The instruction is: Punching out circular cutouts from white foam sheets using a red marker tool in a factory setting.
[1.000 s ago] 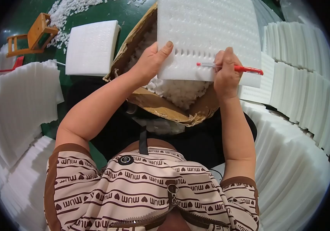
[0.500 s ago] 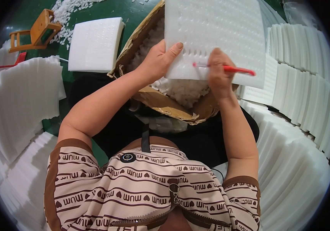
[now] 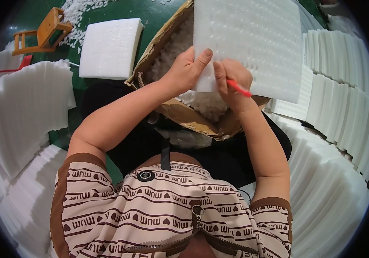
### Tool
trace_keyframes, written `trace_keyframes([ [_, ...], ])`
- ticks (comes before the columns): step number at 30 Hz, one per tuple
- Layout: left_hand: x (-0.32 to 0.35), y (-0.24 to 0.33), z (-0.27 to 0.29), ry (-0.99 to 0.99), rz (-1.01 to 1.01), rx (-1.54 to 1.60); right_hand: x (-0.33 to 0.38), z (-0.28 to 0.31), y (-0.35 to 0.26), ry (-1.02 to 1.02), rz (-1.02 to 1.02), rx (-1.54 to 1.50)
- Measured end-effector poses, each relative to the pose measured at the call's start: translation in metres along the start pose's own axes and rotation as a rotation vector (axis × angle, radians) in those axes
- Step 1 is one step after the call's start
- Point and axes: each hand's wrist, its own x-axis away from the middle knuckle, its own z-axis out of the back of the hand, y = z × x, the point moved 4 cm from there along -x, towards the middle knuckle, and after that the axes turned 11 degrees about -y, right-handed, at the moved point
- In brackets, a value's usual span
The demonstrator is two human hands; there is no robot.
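2 hands: both work at the near edge of 1 white foam sheet (image 3: 253, 38), held over an open cardboard box (image 3: 184, 114).
Left hand (image 3: 186, 69): clamped on the sheet's lower left corner, thumb lying up across the face, the other fingers hidden behind the foam.
Right hand (image 3: 232, 84): closed in a fist around a red stick-like tool (image 3: 239, 88), just beside the left hand, knuckles against the sheet's lower edge.
Red tool: its end pokes out of the fist toward the right and lies against the foam; the tip is too small to make out.
Foam sheet: rectangular, pitted with rows of small punched shapes, tilted up toward the camera, its lower edge above the box.
Cardboard box: brown, flaps folded out, resting at the person's lap, filled with small white foam bits (image 3: 208, 105).
Left side: a tall stack of white foam sheets (image 3: 25, 112) fanned out, and 1 more pitted sheet (image 3: 111, 47) lying flat on the green floor (image 3: 158, 13).
Far left: a small wooden stool (image 3: 42, 32) with loose foam crumbs near it.
Right side: rows of upright foam sheets (image 3: 344, 107) well packed together.
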Motion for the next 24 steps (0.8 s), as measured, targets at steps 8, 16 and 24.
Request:
trace_keyframes([
  [8, 0.001, 0.004, -0.001, 0.02, 0.021, 0.084, 0.001, 0.007, 0.009, 0.175, -0.153, -0.612],
  [16, -0.001, -0.002, 0.003, 0.057, 0.039, 0.061, -0.004, 0.01, -0.002, 0.064, -0.178, -0.594],
  [24, 0.001, -0.007, -0.001, 0.021, 0.142, -0.023, -0.007, -0.008, -0.013, 0.139, 0.064, -0.337],
])
